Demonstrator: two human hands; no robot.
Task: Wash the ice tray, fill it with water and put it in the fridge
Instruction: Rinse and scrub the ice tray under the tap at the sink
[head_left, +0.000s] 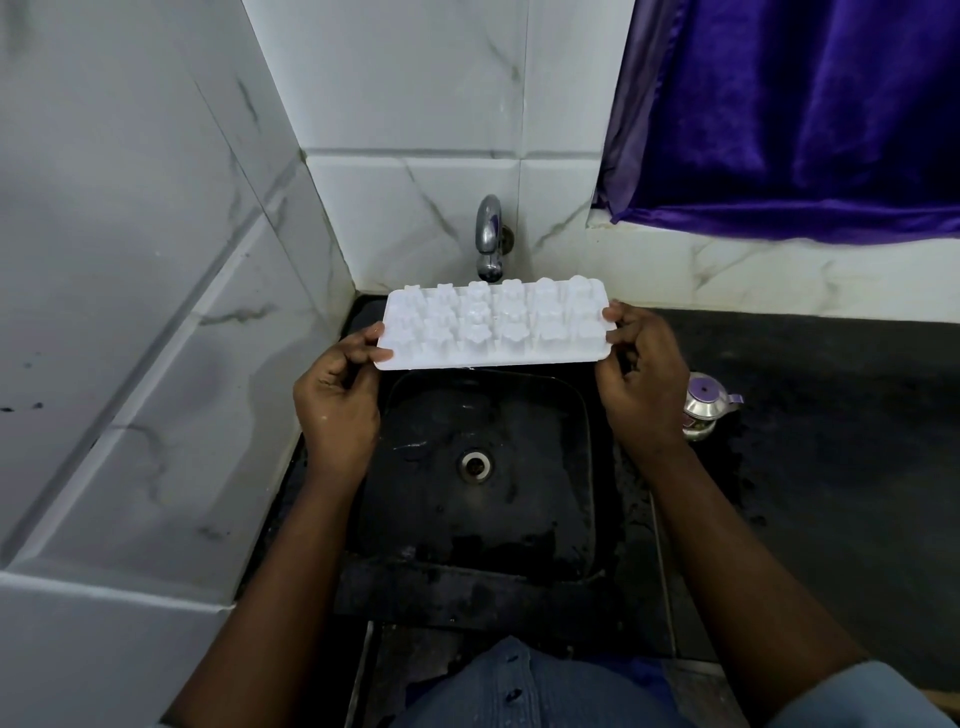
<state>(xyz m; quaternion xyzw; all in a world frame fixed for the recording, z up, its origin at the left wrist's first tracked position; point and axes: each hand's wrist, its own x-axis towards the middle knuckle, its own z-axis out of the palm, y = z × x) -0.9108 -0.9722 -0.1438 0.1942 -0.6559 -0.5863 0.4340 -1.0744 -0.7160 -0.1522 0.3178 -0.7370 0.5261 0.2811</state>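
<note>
Long axis side to side, the white moulded plastic ice tray (493, 327) sits close below the chrome tap (490, 241), left hand (337, 400) and right hand (641, 379) each pinching one short end.

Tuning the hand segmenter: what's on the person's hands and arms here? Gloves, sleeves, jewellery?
No gloves: the left hand and right hand are bare, with no rings, watch or bands visible. Both forearms are bare too. A pale blue sleeve shows on the right arm only near the bottom corner; no left sleeve is clearly in view. A blue buttoned shirt shows at the bottom edge.
</note>
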